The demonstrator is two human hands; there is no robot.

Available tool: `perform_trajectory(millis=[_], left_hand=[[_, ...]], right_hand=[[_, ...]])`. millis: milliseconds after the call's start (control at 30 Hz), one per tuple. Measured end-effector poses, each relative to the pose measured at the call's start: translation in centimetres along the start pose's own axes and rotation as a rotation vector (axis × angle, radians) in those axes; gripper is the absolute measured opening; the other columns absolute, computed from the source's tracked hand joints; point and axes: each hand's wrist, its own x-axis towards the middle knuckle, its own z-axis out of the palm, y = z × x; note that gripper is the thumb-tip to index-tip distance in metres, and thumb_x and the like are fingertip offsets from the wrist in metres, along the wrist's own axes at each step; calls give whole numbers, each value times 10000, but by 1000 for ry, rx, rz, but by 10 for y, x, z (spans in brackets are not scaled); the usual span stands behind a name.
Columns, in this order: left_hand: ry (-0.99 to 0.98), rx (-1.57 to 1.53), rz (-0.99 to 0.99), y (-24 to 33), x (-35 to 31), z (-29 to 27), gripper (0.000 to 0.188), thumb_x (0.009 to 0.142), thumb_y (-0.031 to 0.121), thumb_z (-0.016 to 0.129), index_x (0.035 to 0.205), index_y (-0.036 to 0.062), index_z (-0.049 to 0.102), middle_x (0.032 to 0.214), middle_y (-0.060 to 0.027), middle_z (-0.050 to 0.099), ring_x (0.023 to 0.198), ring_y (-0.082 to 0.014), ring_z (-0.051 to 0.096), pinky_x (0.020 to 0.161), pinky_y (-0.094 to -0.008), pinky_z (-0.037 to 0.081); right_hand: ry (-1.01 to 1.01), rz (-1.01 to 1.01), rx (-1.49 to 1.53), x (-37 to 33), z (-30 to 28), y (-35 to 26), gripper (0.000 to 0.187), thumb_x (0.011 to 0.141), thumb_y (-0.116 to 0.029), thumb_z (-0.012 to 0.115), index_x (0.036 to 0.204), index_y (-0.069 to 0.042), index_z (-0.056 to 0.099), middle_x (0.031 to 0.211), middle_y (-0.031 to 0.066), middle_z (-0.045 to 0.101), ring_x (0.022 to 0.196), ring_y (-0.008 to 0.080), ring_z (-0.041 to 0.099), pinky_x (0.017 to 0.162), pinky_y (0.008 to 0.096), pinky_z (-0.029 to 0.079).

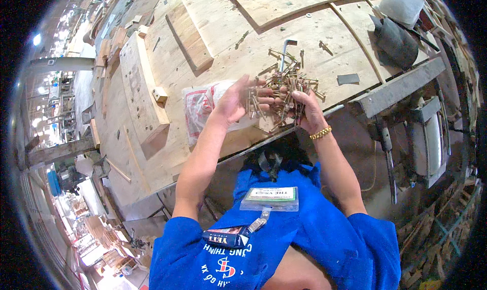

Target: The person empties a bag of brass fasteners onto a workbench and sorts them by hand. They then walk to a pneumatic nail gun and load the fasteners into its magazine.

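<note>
Brass-coloured screws (289,79) lie heaped near the front edge of the wooden worktop. My left hand (234,101) is cupped at the left of the heap, palm turned up, with a bunch of screws across its fingers. At the right side my right hand (309,110) curls around more screws, its thumb on top; some of its fingers are hidden by them. A gold bracelet (320,132) circles the right wrist. An L-shaped hex key (289,43) sticks out from the far side of the heap. Beside my left wrist lies a clear plastic bag with red print (195,112).
A long wooden block (139,82) and a shorter board (188,36) lie to the left. Loose screws (325,47) and a dark flat piece (348,79) are scattered beyond the heap. A dark rolled sheet (395,42) rests at the right, above a metal clamp frame (428,138).
</note>
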Motion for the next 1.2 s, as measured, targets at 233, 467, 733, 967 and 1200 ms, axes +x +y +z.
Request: perform_trajectory(millis=[233, 467, 733, 967, 1200], left_hand=[[-4, -55, 20, -1, 2, 10, 506, 980, 418, 327, 1207, -17, 448, 1110, -261, 577, 1008, -386, 597, 892, -473, 495], [66, -154, 167, -10, 1, 17, 337, 963, 228, 387, 1194, -4, 472, 1151, -266, 556, 1048, -365, 570, 895, -478, 481], [-214, -315, 194, -13, -6, 32, 414, 929, 170, 436, 1308, 4, 414, 1312, -221, 469, 1176, -315, 500, 972, -480, 431], [-137, -13, 234, -16, -15, 38, 691, 721, -95, 444, 1390, 24, 318, 1439, -158, 342, 1309, -304, 365, 1053, -485, 358], [-239, -20, 184, -8, -17, 38, 710, 694, -88, 458, 1384, 5, 324, 1421, -157, 366, 1300, -304, 378, 1054, -505, 353]], right_hand=[[42, -17, -13, 3, 7, 7, 281, 800, -49, 648, 1064, 5, 569, 935, 102, 653, 718, 172, 651, 648, 298, 565], [98, -121, -54, 6, 16, 18, 387, 736, -14, 723, 1088, -9, 563, 979, 60, 649, 842, 138, 626, 759, 282, 523], [127, -183, -92, 2, 13, 25, 563, 699, -37, 765, 1192, -26, 494, 1036, 68, 627, 914, 144, 611, 780, 282, 519], [182, -204, -144, -3, 21, 30, 551, 684, -42, 759, 1171, -29, 502, 1013, 61, 619, 870, 143, 611, 758, 284, 521], [87, -188, 205, -9, 9, 24, 476, 766, 7, 649, 1206, -28, 469, 989, 84, 633, 813, 173, 637, 686, 317, 556]])
